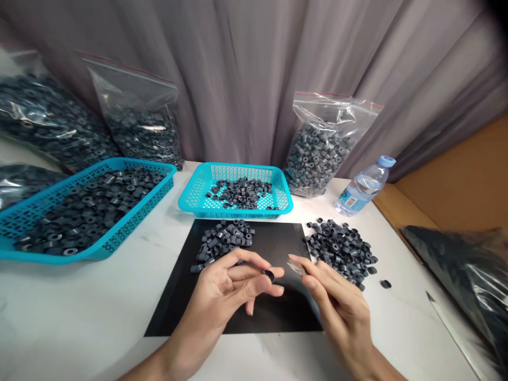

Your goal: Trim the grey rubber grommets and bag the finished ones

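Between thumb and forefinger, my left hand (226, 293) pinches a small dark cylindrical piece (269, 275) over the black mat (278, 317). My right hand (343, 304) faces it from the right, its fingertips closed on a small transparent piece (296, 268) whose kind I cannot make out. The two held pieces are apart. A pile of dark grey plastic rings (226, 241) lies on the far left part of the mat, behind my left hand. Another heap of rings (339, 246) spreads at the mat's right edge, beyond my right hand.
Two blue baskets (186, 201) (107, 246) hold more rings. Ring-filled zip bags (317, 153) (143, 127) stand along the grey curtain. A water bottle (365, 185) stands at back right. One loose ring (386, 284) and a pointed blade-like tool (452, 333) lie at right, near a cardboard box (468, 180).
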`<act>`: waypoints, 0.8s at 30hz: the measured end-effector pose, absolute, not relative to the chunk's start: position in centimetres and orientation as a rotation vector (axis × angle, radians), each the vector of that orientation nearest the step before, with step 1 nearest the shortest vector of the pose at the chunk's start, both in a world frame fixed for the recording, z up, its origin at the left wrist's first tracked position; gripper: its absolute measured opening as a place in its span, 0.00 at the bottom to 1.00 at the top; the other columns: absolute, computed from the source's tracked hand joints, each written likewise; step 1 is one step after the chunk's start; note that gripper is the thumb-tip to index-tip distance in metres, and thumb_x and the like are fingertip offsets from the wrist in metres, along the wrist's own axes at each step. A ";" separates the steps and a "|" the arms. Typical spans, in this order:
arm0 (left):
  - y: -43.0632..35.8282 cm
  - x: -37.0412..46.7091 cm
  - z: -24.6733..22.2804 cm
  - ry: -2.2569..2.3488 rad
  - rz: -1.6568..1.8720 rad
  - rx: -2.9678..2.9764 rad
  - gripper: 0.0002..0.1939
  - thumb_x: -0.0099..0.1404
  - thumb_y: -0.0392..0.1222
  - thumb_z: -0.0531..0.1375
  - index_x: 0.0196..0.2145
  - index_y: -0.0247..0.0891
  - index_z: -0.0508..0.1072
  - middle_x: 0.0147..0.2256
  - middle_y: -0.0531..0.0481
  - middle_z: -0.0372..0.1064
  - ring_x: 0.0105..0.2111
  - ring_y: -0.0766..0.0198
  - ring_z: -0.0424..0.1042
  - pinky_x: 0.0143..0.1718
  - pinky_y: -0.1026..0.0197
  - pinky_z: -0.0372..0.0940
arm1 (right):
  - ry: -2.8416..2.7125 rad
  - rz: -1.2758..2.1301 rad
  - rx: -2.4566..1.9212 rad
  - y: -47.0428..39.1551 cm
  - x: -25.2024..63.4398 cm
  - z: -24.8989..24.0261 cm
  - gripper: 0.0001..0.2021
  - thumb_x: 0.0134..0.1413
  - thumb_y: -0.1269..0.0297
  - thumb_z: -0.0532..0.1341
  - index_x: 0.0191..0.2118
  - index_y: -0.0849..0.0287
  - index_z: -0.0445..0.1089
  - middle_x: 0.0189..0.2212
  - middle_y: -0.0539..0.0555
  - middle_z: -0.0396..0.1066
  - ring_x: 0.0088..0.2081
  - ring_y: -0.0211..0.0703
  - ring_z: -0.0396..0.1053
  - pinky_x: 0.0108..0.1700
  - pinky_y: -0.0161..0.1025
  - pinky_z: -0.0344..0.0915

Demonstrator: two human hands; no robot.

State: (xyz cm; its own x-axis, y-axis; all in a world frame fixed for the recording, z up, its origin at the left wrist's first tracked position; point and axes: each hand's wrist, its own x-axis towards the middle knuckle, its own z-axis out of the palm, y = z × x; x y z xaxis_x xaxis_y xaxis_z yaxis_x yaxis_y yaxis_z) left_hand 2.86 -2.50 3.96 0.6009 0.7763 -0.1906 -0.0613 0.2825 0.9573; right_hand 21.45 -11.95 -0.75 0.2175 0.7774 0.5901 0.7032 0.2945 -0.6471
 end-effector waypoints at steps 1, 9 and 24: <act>-2.5 2.9 4.0 0.753 0.644 1.151 0.10 0.62 0.43 0.68 0.36 0.38 0.73 0.39 0.43 0.81 0.36 0.57 0.82 0.27 0.67 0.61 | -1.512 0.106 -1.422 -11.9 21.3 -0.6 0.16 0.67 0.68 0.56 0.57 0.52 0.72 0.41 0.54 0.78 0.38 0.43 0.76 0.33 0.35 0.71; -2.6 3.2 4.2 0.758 0.677 1.164 0.09 0.59 0.41 0.70 0.36 0.39 0.75 0.35 0.49 0.82 0.32 0.65 0.80 0.33 0.69 0.69 | -1.637 0.133 -1.332 -11.9 21.3 0.4 0.18 0.68 0.70 0.56 0.60 0.54 0.69 0.39 0.55 0.76 0.30 0.39 0.70 0.33 0.37 0.67; -3.5 2.5 3.1 0.695 0.886 1.532 0.07 0.68 0.36 0.61 0.42 0.45 0.77 0.44 0.55 0.80 0.34 0.71 0.79 0.40 0.72 0.74 | -1.723 -0.043 -1.355 -12.2 21.3 0.1 0.23 0.66 0.72 0.58 0.65 0.55 0.63 0.31 0.53 0.67 0.29 0.39 0.64 0.31 0.37 0.61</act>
